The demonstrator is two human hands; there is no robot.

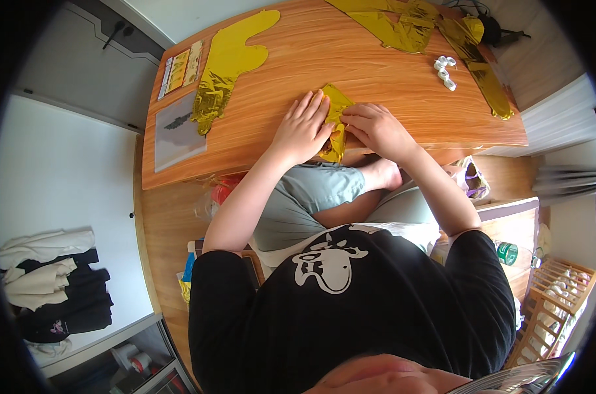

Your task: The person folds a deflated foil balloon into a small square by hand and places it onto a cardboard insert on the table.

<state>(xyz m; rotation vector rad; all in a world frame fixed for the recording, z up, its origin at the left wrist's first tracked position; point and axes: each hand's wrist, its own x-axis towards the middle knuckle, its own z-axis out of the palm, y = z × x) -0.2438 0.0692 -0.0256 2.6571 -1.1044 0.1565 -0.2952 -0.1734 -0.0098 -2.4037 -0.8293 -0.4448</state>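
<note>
A folded gold foil balloon lies at the near edge of the wooden table, its lower end reaching the rim. My left hand rests flat on its left side, fingers stretched out and slightly apart. On the other side, my right hand has its fingers bent and pinched at the foil's right edge. The fingertips hide part of that edge. Another flat gold foil balloon, curved at the top and crinkled at the bottom, lies farther left.
More gold foil and a long foil strip lie at the far right, by a black corded object. Small white rolls sit nearby. A clear plastic sleeve and a printed card lie left on the table.
</note>
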